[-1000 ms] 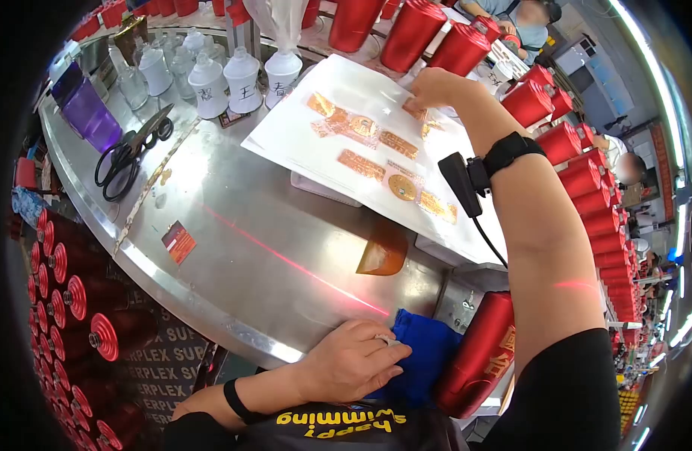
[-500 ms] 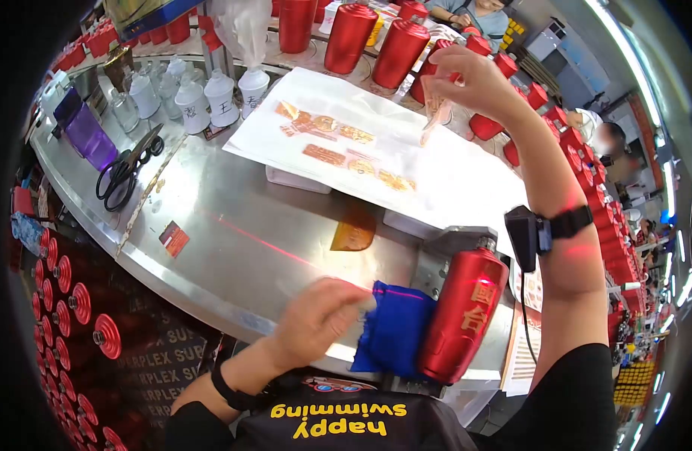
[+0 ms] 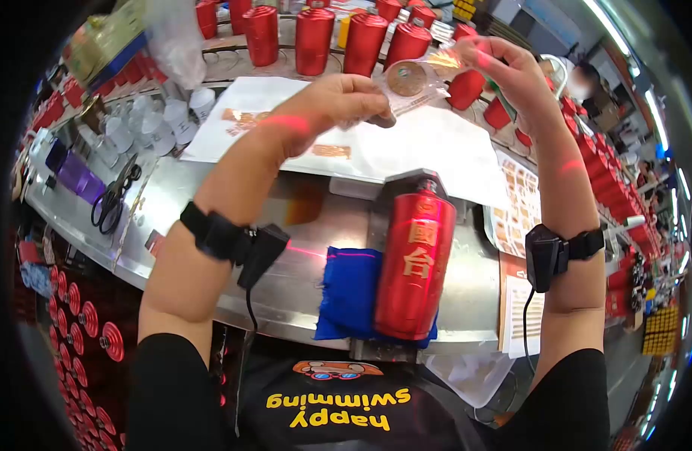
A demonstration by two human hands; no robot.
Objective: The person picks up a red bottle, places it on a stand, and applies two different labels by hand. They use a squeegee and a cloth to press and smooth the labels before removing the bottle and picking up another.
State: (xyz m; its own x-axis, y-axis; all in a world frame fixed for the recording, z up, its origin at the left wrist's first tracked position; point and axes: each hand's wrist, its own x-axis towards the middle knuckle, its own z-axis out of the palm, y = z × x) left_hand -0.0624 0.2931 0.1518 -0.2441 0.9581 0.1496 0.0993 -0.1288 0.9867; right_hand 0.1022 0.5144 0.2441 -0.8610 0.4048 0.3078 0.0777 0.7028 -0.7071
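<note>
A clear film decal with a round gold emblem (image 3: 407,78) is stretched out above the white sheet (image 3: 417,143). My right hand (image 3: 507,69) pinches its right end between thumb and fingers. At the film's lower left edge, my left hand (image 3: 349,101) is closed with fingertips pressed together on it. Gold decal pieces (image 3: 332,151) lie on the white sheet, partly hidden behind my left forearm. Below my hands, a red bottle (image 3: 415,267) with gold characters leans on a blue cloth (image 3: 349,289), its neck end against a dark metal holder (image 3: 402,183).
Scissors (image 3: 116,197), a purple container (image 3: 79,174) and white bottles (image 3: 179,122) stand or lie at the left. Several red bottles (image 3: 314,41) line the far side. A sheet of decals (image 3: 515,207) is at right. Another person (image 3: 586,83) is in the background.
My left hand has risen from beside the blue cloth to the film. The film, hanging from my right hand before, is now spread between both hands. The view has shifted.
</note>
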